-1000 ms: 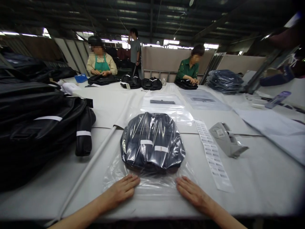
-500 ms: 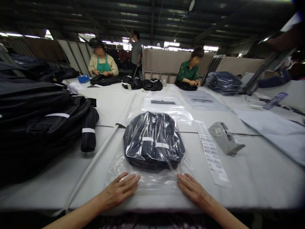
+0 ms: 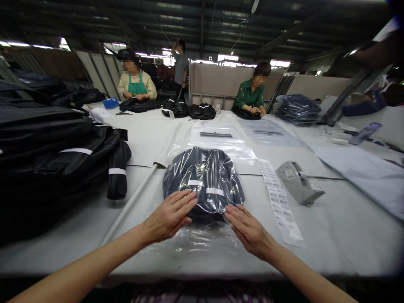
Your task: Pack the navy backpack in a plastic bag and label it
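Observation:
A black backpack lies in a clear plastic bag on the white table in front of me. White bands cross its two straps. My left hand rests flat over the near left part of the wrapped backpack, fingers stretched out. At the near right edge my right hand lies with extended fingers on or just above the plastic. The bag's loose end spreads toward me, wrinkled, beneath and between both hands.
A large pile of black backpacks fills the left side. To the right are a label sheet and a grey tape dispenser. Flat plastic bags lie beyond. Two co-workers handle black bags across the table; another person stands behind.
Both hands have moved forward from the loose plastic at the near side onto the wrapped backpack's near part. The plastic looks pressed closer over the backpack.

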`<action>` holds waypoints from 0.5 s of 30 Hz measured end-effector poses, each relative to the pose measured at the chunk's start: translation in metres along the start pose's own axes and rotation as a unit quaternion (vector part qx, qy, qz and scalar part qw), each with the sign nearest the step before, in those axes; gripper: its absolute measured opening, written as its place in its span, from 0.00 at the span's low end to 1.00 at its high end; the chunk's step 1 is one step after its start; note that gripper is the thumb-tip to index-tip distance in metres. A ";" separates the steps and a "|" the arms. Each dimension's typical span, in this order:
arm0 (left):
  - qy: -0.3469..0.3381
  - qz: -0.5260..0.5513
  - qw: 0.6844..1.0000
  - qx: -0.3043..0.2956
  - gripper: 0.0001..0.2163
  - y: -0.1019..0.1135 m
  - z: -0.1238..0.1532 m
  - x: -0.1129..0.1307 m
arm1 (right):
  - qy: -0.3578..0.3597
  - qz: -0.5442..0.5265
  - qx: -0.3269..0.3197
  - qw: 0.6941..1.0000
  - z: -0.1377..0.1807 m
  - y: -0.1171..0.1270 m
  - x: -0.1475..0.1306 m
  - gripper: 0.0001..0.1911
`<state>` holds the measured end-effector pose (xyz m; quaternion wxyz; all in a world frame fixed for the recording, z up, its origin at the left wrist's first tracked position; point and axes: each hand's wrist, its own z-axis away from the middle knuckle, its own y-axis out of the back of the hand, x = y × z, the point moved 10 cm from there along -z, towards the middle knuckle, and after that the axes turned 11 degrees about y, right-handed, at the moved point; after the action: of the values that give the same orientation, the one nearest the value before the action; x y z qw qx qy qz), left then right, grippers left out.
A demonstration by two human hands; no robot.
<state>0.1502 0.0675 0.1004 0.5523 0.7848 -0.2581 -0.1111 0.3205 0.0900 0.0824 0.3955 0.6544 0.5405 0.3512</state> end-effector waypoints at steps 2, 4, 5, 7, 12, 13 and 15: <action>-0.068 -0.017 0.995 -0.070 0.25 -0.028 -0.013 0.003 | 0.013 0.008 -0.007 1.000 -0.012 -0.019 0.012 0.24; -0.120 -0.016 0.984 -0.130 0.27 -0.066 -0.010 0.007 | 0.055 0.003 -0.025 0.998 -0.012 -0.049 0.013 0.23; -0.123 -0.012 0.982 -0.142 0.27 -0.082 -0.006 0.007 | 0.073 0.001 -0.022 0.997 -0.008 -0.062 0.012 0.23; -0.106 -0.010 0.984 -0.141 0.28 -0.104 0.002 0.005 | 0.091 0.002 -0.007 0.996 0.003 -0.079 0.010 0.22; -0.109 -0.015 0.982 -0.153 0.30 -0.113 0.019 0.010 | 0.103 0.015 0.018 0.994 0.016 -0.082 0.005 0.19; -0.110 -0.016 0.982 -0.156 0.30 -0.111 0.020 0.010 | 0.103 0.017 0.019 0.994 0.016 -0.081 0.005 0.19; -0.119 -0.015 0.979 -0.168 0.29 -0.110 0.021 0.012 | 0.099 0.021 0.012 0.995 0.015 -0.083 0.006 0.20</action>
<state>0.1818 0.0719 -0.0076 0.6398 0.6660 -0.2881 -0.2532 0.2993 0.1027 0.0019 0.3240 0.6324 0.5673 0.4162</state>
